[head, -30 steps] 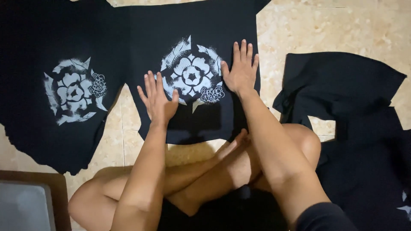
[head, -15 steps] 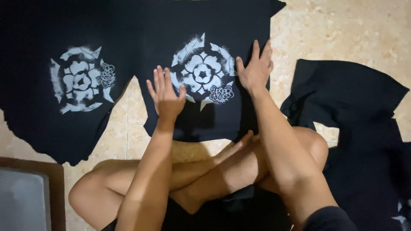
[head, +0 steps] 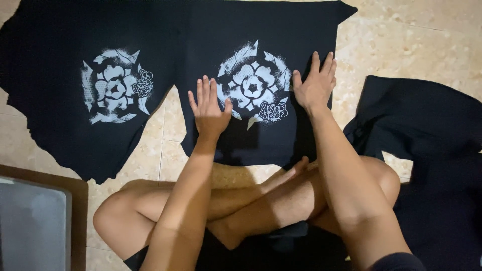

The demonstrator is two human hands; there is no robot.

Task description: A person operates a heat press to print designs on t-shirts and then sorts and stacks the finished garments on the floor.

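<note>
A person sits cross-legged on a speckled tile floor (head: 432, 30), seen from above through a head-worn camera. Both bare hands lie flat, palms down, on a piece of black fabric (head: 261, 30) spread on the floor just in front of the crossed legs (head: 251, 200). This middle fabric piece carries a pale, stencil-like flower print (head: 252, 86) with a small scribbled mark beneath it.

The left hand (head: 208, 110) rests at the print's left edge, fingers straight and close together. The right hand (head: 315, 85) rests at the print's right edge, fingers slightly fanned. Neither hand closes on anything: each grip is released, with open palms pressing the cloth down. Placed on either side of the print, the hands appear to hold the fabric smooth and flat against the floor.

A second black fabric piece (head: 50, 60) lies to the left, touching or overlapping the first near the top, with a matching flower print (head: 114, 86). To the right, apart from the hands, sits a rumpled heap of dark cloth (head: 427, 120). At the lower left corner is a grey rectangular object (head: 30, 226) on a dark brown base; what it is cannot be told.
</note>
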